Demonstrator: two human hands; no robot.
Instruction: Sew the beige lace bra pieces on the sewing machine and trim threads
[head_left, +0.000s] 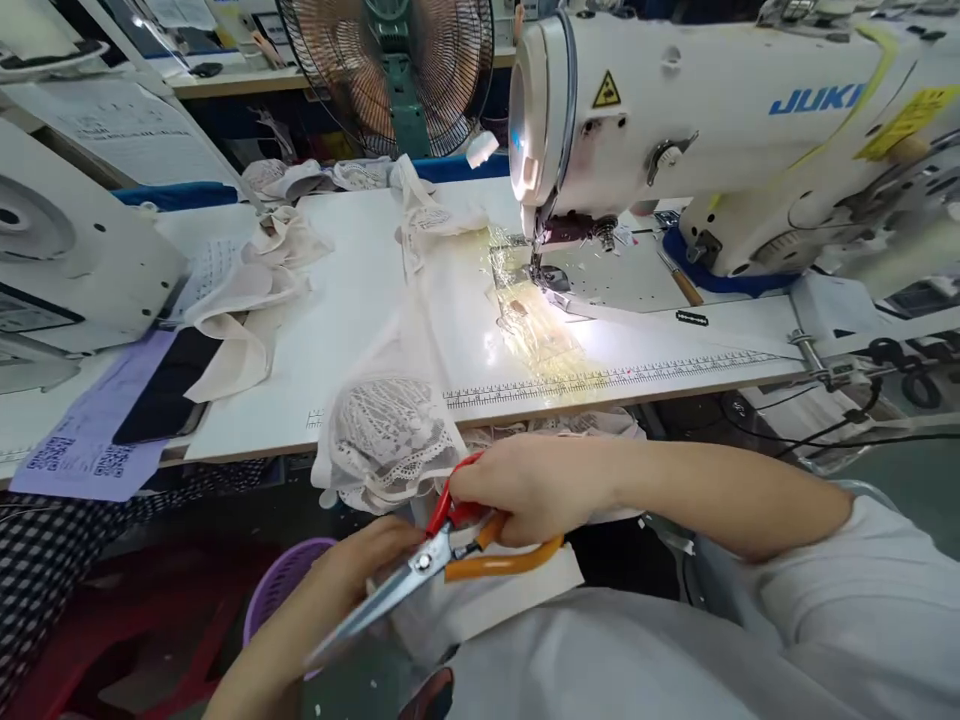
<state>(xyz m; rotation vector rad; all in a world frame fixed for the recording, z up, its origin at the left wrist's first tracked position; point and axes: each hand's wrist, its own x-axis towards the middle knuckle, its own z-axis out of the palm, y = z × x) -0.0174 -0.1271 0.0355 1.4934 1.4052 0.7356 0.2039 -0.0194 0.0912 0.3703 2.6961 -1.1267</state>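
Both hands work under the "JUKI" sewing machine (720,130): right hand (525,490) fingers grip scissors (442,565), left hand (360,570) fingers pinch fabric (390,440).

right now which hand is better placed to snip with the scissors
Right. The right hand grips the orange handles of the scissors, while the left hand only rests beside the blades near the lace fabric.

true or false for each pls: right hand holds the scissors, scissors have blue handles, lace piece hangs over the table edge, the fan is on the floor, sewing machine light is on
1. The right hand holds the scissors: true.
2. The scissors have blue handles: false, they are orange and red.
3. The lace piece hangs over the edge of the table: true.
4. The fan is on the floor: false, it stands behind the table, at table height.
5. The sewing machine light is on: true, a bright patch falls by the needle.
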